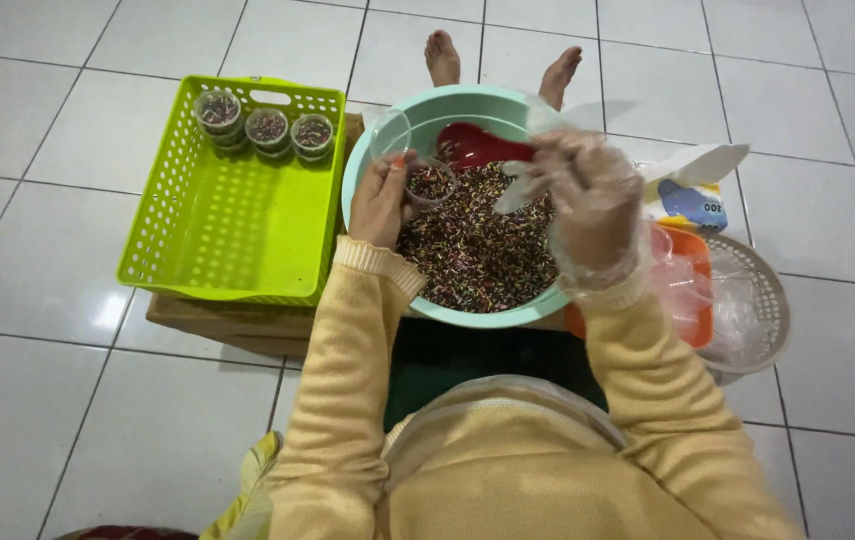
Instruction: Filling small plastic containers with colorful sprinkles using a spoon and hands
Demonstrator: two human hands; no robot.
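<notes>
Now the cup (432,182) sits in the left hand (382,200), fingers closed round it, over the bowl's (373,150) left rim. Both hold dark sprinkles (478,250). The gloved right hand (588,195) pinches a red scoop (478,147). Three filled cups (268,125) stand at the basket's (228,215) far edge

Glossy white tiled floor (68,330) with dark grout lines, soft overhead light reflections
</notes>
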